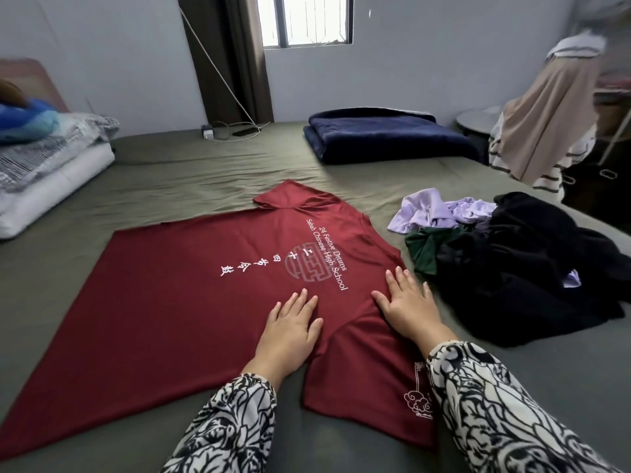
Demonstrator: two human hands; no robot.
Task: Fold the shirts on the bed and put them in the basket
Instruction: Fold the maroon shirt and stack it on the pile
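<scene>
On the bed [205,172], a red shirt [177,302] lies spread back-up, collar toward the far side. The left hand [290,327] and right hand [408,303] both rest flat on it near the closer shoulder, fingers straight, gripping nothing, apparently smoothing the cloth so a sleeve fold will lie clean. To the right a pile of unfolded clothes [505,254] waits, just beside the shirt. The basket may be the dark shape at far right, but I cannot tell.

Both hands [293,327] [408,305] flat, fingers spread
</scene>
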